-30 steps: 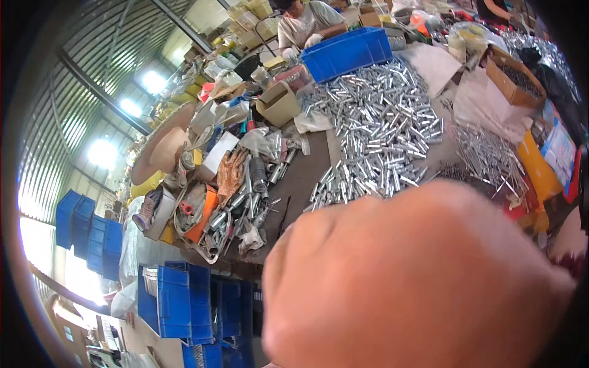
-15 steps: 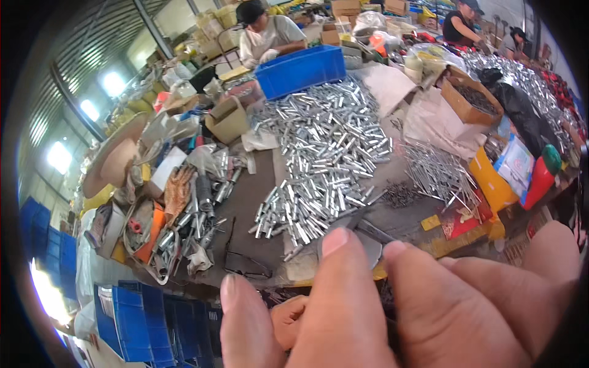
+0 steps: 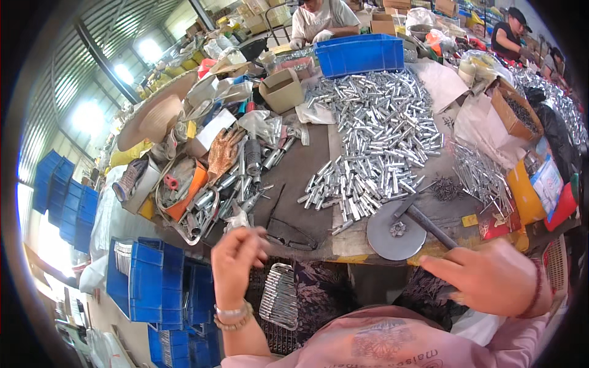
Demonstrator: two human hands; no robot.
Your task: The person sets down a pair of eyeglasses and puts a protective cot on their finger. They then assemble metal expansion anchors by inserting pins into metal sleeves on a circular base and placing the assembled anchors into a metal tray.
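Note:
My left hand (image 3: 240,250) is raised off the near table edge, fingers loosely bent and blurred, with nothing visible in them. Near it on the table lies a pair of dark glasses (image 3: 293,240). Over at the right, my right hand (image 3: 488,275) is at the handle end of a hammer (image 3: 429,226). One digit stretches left; its other fingers are mostly hidden, so I cannot see whether they grip. The hammer's head rests on a round grey metal disc (image 3: 396,248), beside small metal pieces (image 3: 397,229). Behind the disc spreads a heap of silver metal sleeves (image 3: 383,141).
Long thin metal rods (image 3: 481,175) and dark screws (image 3: 448,189) lie to the right. A blue bin (image 3: 361,56) stands behind the heap. Tools and an orange-stained glove (image 3: 224,150) crowd the left. Below the edge is a basket of metal parts (image 3: 279,300). A co-worker (image 3: 325,24) sits opposite.
Large fingers close to the camera have dropped away, and both my hands are now lower, at the table edge. The view has tilted down and left, uncovering the disc and hammer.

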